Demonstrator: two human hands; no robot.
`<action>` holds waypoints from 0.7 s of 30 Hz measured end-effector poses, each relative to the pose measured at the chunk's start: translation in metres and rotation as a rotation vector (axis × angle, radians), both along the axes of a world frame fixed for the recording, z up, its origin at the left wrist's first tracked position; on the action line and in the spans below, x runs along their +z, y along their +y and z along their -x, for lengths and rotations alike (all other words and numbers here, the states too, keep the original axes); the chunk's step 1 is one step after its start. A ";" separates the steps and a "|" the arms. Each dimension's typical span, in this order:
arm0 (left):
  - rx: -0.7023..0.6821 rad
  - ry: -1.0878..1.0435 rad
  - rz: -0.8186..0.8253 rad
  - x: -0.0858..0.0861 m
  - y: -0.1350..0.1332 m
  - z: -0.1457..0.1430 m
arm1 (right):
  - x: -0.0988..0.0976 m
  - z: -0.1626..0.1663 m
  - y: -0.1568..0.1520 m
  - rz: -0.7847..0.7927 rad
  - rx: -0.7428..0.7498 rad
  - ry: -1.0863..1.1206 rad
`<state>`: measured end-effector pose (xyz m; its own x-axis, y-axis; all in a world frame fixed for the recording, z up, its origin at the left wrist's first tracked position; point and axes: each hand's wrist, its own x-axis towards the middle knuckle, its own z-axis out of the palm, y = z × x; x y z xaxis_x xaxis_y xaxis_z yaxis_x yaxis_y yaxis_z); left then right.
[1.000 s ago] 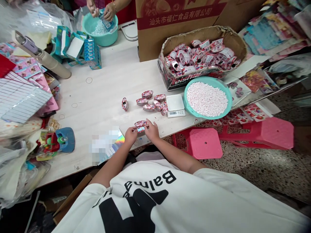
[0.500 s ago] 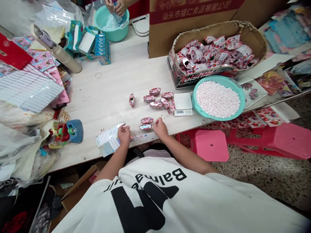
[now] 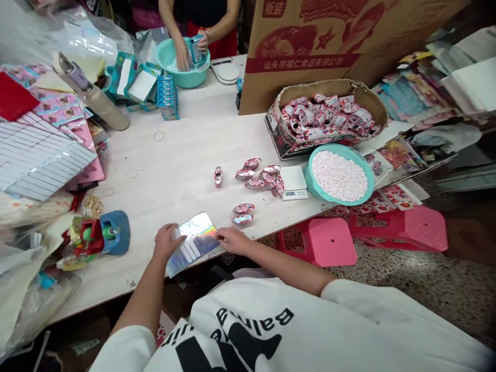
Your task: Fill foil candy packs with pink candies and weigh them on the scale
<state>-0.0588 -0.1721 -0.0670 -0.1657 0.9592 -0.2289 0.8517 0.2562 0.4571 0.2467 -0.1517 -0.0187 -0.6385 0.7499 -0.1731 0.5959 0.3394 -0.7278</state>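
A shiny holographic sticker sheet (image 3: 196, 242) lies at the near edge of the white table (image 3: 186, 155). My left hand (image 3: 167, 241) rests on its left end and my right hand (image 3: 231, 239) touches its right edge. Just beyond my right hand lie two small oval pink tins (image 3: 243, 213). Further back sits a cluster of several more such tins (image 3: 260, 175), with one tin (image 3: 218, 176) standing apart to the left.
A small white scale (image 3: 293, 182) stands beside a teal bowl of white candies (image 3: 339, 174). Behind is a cardboard box of pink packets (image 3: 325, 116). Another person's hands (image 3: 186, 51) work at a teal basin at the far edge. Packaging clutters the left; pink stools (image 3: 321, 240) stand right.
My hands left the two tins. My left hand moved left onto the holographic sheet and my right hand came down to its right edge. The sheet now lies shiny side up.
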 end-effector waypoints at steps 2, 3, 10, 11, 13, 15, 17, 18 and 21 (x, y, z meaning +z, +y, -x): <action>-0.049 -0.036 -0.017 -0.012 0.008 0.001 | -0.007 0.031 0.005 0.005 0.034 -0.048; -0.067 -0.042 -0.028 -0.017 0.009 0.002 | -0.010 0.045 0.009 0.003 0.039 -0.073; -0.120 -0.067 -0.139 -0.034 -0.005 0.006 | -0.036 0.107 0.019 -0.039 0.053 -0.207; -0.126 -0.073 -0.154 -0.036 -0.008 0.005 | -0.039 0.109 0.017 -0.036 0.058 -0.227; -0.136 -0.087 -0.179 -0.039 -0.012 0.003 | -0.046 0.109 0.012 -0.031 0.067 -0.265; -0.144 -0.102 -0.200 -0.040 -0.016 0.002 | -0.050 0.107 0.008 -0.030 0.076 -0.293; -0.147 -0.117 -0.220 -0.039 -0.020 0.002 | -0.051 0.106 0.006 -0.031 0.079 -0.318; -0.149 -0.125 -0.229 -0.038 -0.022 0.002 | -0.051 0.106 0.006 -0.032 0.079 -0.329; -0.176 -0.158 -0.244 -0.030 -0.030 0.006 | -0.050 0.109 0.007 -0.034 0.079 -0.354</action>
<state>-0.0647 -0.2025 -0.0974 0.0263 0.9997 0.0017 0.7869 -0.0218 0.6167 0.1379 -0.1450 -0.0690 -0.6000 0.7095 -0.3695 0.7796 0.4152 -0.4688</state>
